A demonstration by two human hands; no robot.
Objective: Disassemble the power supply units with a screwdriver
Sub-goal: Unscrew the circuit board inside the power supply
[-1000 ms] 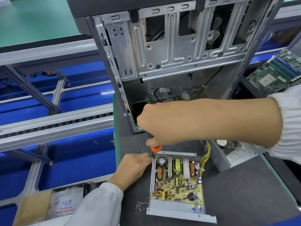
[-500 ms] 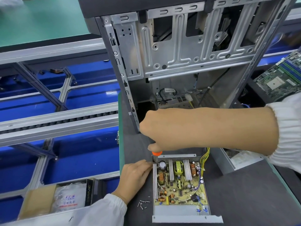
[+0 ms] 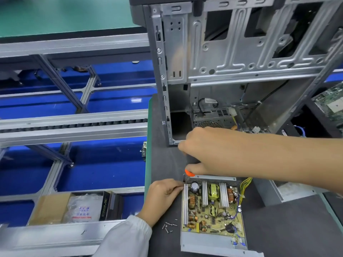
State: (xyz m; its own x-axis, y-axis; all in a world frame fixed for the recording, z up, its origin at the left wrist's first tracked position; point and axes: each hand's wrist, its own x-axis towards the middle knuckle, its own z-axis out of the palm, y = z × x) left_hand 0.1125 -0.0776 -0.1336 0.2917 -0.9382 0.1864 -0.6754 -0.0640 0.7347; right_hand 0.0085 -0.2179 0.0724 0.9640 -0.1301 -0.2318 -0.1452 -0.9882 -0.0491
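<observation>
An opened power supply unit (image 3: pixel 213 240) lies on the dark mat, its yellow circuit board (image 3: pixel 217 219) with coils, capacitors and silver heat sinks exposed. My right hand (image 3: pixel 206 151) grips a screwdriver (image 3: pixel 189 173) from above; only the orange end of its handle shows below the fist, at the unit's far left corner. My left hand (image 3: pixel 163 195) rests against the unit's left wall, fingertips pinching at the top of the left heat sink. Several loose screws (image 3: pixel 168 227) lie on the mat beside the unit.
An empty computer case (image 3: pixel 241 62) stands upright just behind the unit. A grey metal cover (image 3: pixel 278 191) lies to the right, a green motherboard (image 3: pixel 332 104) at far right. A cardboard box with a bagged item (image 3: pixel 81 210) sits lower left, beyond the mat's green edge.
The view has shifted left, so the bench sits further right in frame. Both hands stay at the unit's far left corner, my right hand still over the screwdriver.
</observation>
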